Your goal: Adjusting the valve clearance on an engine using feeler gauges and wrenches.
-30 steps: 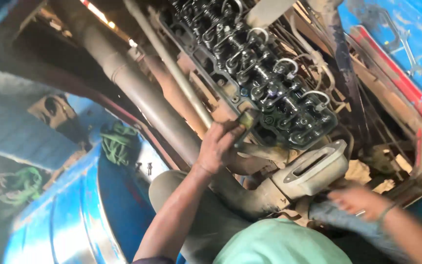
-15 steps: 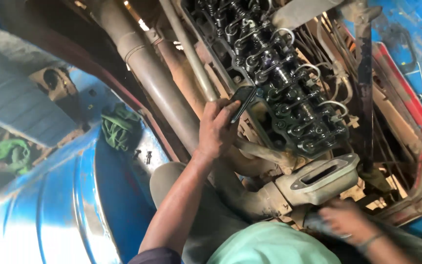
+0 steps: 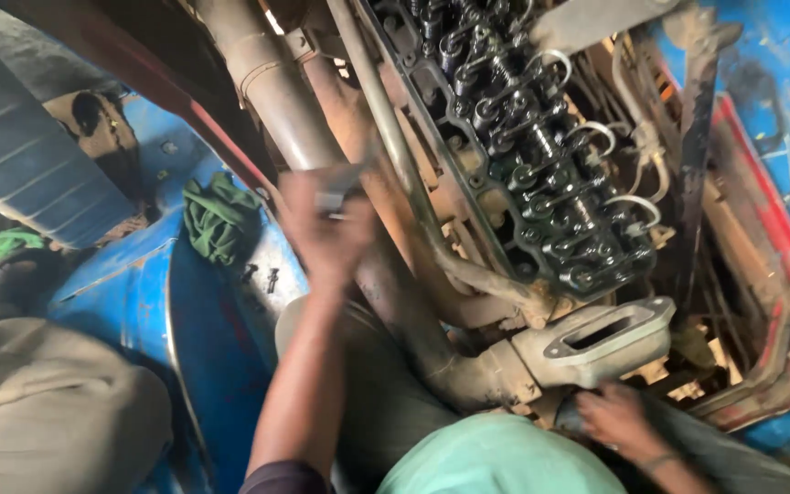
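Two hands over an open engine, one blurred around a small metal part.
Your left hand (image 3: 326,229), fingers curled on the small metal piece (image 3: 331,199) at centre frame, could drop it among the valve springs (image 3: 532,155); your right hand (image 3: 619,419) rests low right, fingers' state unclear. No labels or packages show; a green rag (image 3: 217,215) lies left.

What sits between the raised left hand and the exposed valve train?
Head view: a thin rusty pipe runs diagonally between the left hand and the valve train, beside the head's bolted edge.
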